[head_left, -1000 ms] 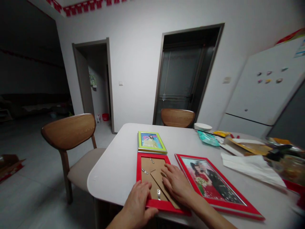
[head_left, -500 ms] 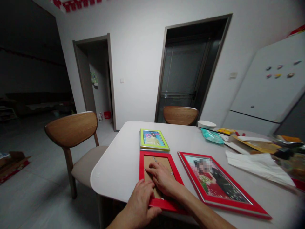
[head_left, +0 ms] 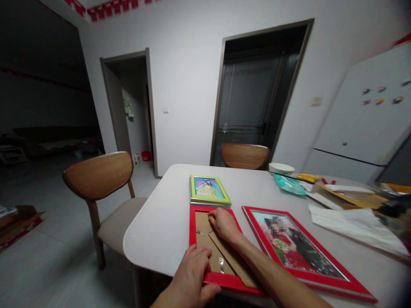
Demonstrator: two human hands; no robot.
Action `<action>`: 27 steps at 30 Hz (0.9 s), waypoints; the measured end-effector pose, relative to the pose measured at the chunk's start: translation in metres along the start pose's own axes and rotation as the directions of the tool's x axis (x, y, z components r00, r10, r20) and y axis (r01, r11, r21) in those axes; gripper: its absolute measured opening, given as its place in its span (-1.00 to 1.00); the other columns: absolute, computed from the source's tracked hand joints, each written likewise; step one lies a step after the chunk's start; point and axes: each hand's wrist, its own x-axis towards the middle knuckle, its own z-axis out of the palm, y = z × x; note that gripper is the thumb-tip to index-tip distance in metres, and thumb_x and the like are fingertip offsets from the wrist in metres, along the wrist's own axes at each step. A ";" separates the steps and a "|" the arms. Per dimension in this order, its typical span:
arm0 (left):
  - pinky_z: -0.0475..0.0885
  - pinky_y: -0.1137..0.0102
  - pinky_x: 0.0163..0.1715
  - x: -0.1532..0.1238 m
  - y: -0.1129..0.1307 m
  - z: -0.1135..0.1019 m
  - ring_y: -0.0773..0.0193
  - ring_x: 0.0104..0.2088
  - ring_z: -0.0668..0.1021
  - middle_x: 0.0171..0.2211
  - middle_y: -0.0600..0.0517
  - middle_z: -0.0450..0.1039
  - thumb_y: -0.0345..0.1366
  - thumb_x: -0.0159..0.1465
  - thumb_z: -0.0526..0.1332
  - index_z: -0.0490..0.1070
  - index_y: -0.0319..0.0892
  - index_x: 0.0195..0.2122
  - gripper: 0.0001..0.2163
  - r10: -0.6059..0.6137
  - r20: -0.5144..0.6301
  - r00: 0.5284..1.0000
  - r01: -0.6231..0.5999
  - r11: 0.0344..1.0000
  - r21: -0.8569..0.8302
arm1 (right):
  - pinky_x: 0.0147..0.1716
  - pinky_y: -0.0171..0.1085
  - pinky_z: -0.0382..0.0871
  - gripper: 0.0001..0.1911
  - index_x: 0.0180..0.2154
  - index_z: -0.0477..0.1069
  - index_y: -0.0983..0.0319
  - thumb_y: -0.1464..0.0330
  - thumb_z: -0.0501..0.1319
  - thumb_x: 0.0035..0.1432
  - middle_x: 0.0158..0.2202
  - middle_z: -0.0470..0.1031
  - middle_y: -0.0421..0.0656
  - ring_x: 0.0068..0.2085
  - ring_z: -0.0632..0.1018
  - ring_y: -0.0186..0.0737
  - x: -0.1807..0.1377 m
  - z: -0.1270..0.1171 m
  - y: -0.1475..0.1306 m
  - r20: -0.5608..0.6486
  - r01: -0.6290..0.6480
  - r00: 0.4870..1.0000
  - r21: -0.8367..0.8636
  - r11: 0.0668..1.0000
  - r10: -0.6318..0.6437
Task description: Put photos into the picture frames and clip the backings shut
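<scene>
A red picture frame [head_left: 192, 229] lies face down at the table's near edge, its brown backing board [head_left: 205, 248] showing. My left hand [head_left: 192, 271] grips the frame's lower left corner, thumb on the near side and fingers over the rim. Small metal clips sit on the backing: one clip [head_left: 221, 265] near the bottom, another [head_left: 201, 232] at the left. My right hand [head_left: 224, 223] is closed at the upper part of the board, fingertips pinched; what they hold is hidden. Under the right forearm, a long brown support leg [head_left: 231, 256] runs down the backing.
Beyond lies a yellow-green frame [head_left: 210, 190] with a picture. A larger red frame [head_left: 308, 252] rests face up on the right. Farther right are white paper [head_left: 353, 226], a teal packet [head_left: 289, 184] and a white bowl [head_left: 281, 168]. Two wooden chairs [head_left: 99, 177] stand around the table [head_left: 157, 222].
My right hand has gone from spread fingers over the middle of the backing to a closed grip nearer its top right. The support leg and lower clip now show. My left hand stays on the frame.
</scene>
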 end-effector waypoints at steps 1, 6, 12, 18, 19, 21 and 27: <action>0.06 0.01 0.04 0.000 -0.001 0.001 0.00 0.02 0.28 -0.05 -0.24 0.28 -0.35 -0.04 0.27 0.19 -0.34 -0.06 -0.50 0.006 -0.007 1.000 -0.006 1.000 -0.003 | -0.45 -0.36 0.14 -0.73 -0.46 0.46 0.28 0.41 -0.01 0.02 -0.44 0.49 -0.06 -0.40 0.45 -0.24 0.003 0.002 0.000 -0.005 -0.023 1.000 -0.014 1.000 0.023; 0.07 0.01 0.04 -0.003 -0.004 0.002 0.01 0.03 0.26 -0.04 -0.22 0.28 -0.39 -0.04 0.25 0.14 -0.30 -0.01 -0.46 0.023 -0.030 0.999 -0.023 1.000 -0.003 | -0.47 -0.36 0.12 -0.73 -0.48 0.45 0.30 0.37 0.00 0.03 -0.41 0.49 -0.02 -0.39 0.45 -0.25 0.009 0.008 0.001 -0.039 -0.102 0.994 -0.056 0.993 0.100; 0.10 0.01 0.03 -0.007 -0.005 -0.002 0.00 0.01 0.28 -0.04 -0.20 0.28 -0.36 -0.06 0.24 0.15 -0.27 -0.01 -0.45 0.007 0.009 1.000 -0.007 0.999 0.031 | -0.44 -0.35 0.14 -0.79 -0.50 0.42 0.27 0.37 0.04 0.00 -0.42 0.49 -0.05 -0.35 0.46 -0.23 0.008 0.004 0.004 -0.062 -0.131 0.990 -0.028 0.991 0.129; 0.11 0.04 0.02 0.006 -0.001 0.004 -0.06 0.00 0.29 -0.02 -0.27 0.26 -0.37 -0.16 0.33 0.21 -0.33 -0.06 -0.40 -0.048 0.103 0.994 0.035 0.992 0.120 | -0.45 -0.34 0.16 -0.78 -0.51 0.40 0.30 0.38 0.02 0.00 -0.44 0.48 -0.03 -0.40 0.46 -0.22 0.004 -0.001 0.000 -0.086 -0.145 0.984 0.108 0.984 0.154; 0.11 0.04 0.02 0.010 0.000 0.007 -0.07 0.00 0.29 -0.01 -0.27 0.25 -0.35 -0.18 0.34 0.25 -0.32 -0.10 -0.43 -0.047 0.115 0.992 0.031 0.990 0.134 | -0.45 -0.34 0.17 -0.77 -0.52 0.40 0.29 0.37 0.02 0.00 -0.47 0.49 -0.04 -0.41 0.46 -0.23 0.002 -0.004 0.000 -0.084 -0.130 0.986 0.149 0.980 0.143; 0.12 0.04 0.00 0.017 0.002 0.013 -0.08 0.00 0.29 0.00 -0.24 0.25 -0.31 -0.20 0.36 0.30 -0.28 -0.18 -0.49 -0.035 0.129 0.991 0.015 0.989 0.150 | -0.43 -0.34 0.20 -0.75 -0.52 0.41 0.28 0.34 0.01 0.01 -0.48 0.49 -0.07 -0.42 0.45 -0.24 -0.004 -0.013 0.002 -0.084 -0.090 0.990 0.241 0.966 0.113; 0.23 0.09 -0.07 0.016 0.012 0.000 -0.02 -0.07 0.36 -0.07 -0.17 0.33 -0.31 -0.11 0.30 0.30 -0.19 -0.29 -0.67 0.080 0.057 0.995 -0.083 0.995 0.047 | -0.21 -0.26 0.26 -0.65 -0.21 0.36 0.27 0.26 -0.02 0.02 -0.20 0.45 -0.05 -0.21 0.44 -0.19 -0.041 -0.050 0.030 -0.142 -0.093 0.970 0.530 0.843 0.197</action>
